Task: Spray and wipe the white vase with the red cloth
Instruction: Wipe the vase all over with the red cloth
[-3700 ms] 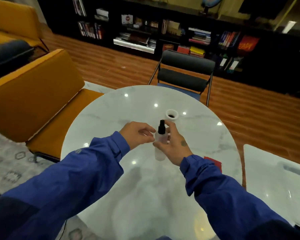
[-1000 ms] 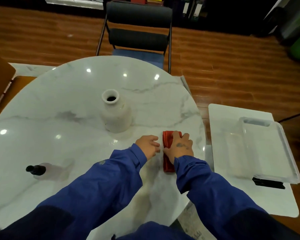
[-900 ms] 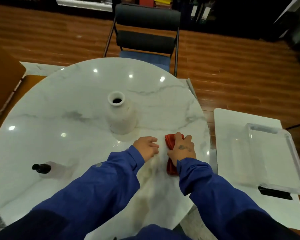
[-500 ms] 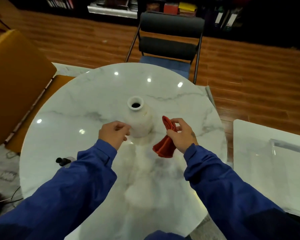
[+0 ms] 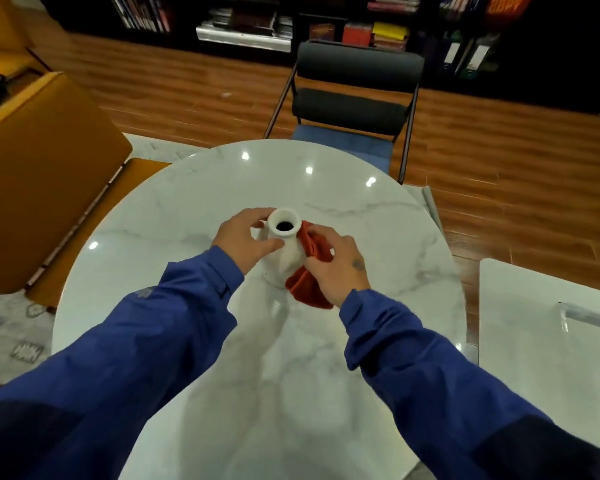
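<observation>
Small white ceramic vase, narrow neck, stands upright on round white marble bench, between both grips. On neck just under rim: left grip, thumb and fingers curled round it. On vase's right flank: right grip clutching crumpled red cloth, pressing it to vase; cloth tail hangs under this grip, beside vase base. Beyond grips, past bench's far edge: black folding chair.

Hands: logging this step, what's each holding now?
Left hand: grips the white vase by its neck.
Right hand: holds the red cloth against the vase.
</observation>
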Motion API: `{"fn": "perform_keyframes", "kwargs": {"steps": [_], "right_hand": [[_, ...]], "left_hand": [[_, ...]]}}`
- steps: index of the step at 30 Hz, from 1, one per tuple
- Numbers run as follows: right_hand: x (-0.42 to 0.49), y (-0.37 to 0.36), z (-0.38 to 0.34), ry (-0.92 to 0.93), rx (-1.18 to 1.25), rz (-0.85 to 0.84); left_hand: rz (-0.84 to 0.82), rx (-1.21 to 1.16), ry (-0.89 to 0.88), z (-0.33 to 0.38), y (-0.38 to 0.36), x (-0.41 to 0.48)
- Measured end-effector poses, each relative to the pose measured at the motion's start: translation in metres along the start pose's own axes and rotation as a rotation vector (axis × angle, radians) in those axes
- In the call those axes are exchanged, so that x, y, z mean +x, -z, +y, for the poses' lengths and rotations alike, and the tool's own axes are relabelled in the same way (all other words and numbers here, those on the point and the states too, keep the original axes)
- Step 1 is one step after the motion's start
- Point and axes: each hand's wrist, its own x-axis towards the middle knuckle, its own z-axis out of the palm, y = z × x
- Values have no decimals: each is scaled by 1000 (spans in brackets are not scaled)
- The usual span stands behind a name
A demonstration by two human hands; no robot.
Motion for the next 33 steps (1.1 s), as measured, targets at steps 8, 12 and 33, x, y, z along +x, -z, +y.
{"fn": "perform_keyframes", "kwargs": {"steps": [8, 12, 33], "right_hand": [[15, -2, 2, 20, -10, 44], [12, -6, -1, 79, -36, 66], [-5, -21, 11, 69, 114, 173]], "left_hand": [[-21, 39, -30, -6, 1, 3], [-18, 40, -45, -6, 0, 3], [-48, 81, -49, -6, 1, 6]]}}
